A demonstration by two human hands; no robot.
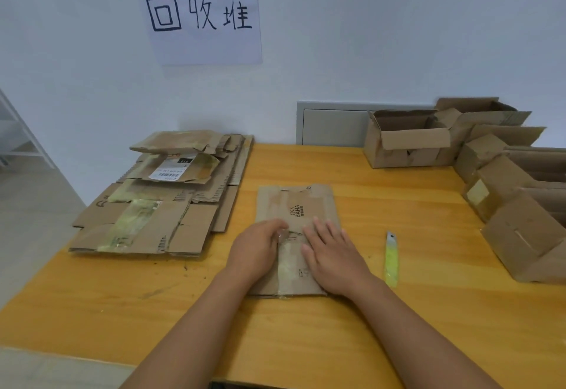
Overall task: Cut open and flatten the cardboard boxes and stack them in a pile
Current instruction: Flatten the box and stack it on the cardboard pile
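The right hand (332, 255), just right of the frame's centre, lies palm down with straight, spread fingers pressing on a flattened box (298, 223), grasping nothing. The left hand (260, 247), just beside it at centre, rests on the same cardboard with its fingers curled under; something small and pale shows at the fingertips, perhaps a scrap of tape, but whether they pinch it or merely press the seam cannot be told. The box lies flat on the yellow table (398, 204) in the middle of the frame, its taped seam running under the two hands and its printed face toward the wall. Judged from this, the step in hand is the flattening of this one box, with the cutting apparently done, since the knife (391, 258) lies untouched on the table to the right of the right hand. The next move would call for gripping the flat piece by its edges, lifting it and carrying it left to the pile (153, 204) of flattened cardboard at centre left, below the paper sign (199, 14) on the wall. Several uncut boxes (502, 180) wait along the right edge of the frame, so much of the task seems left to do
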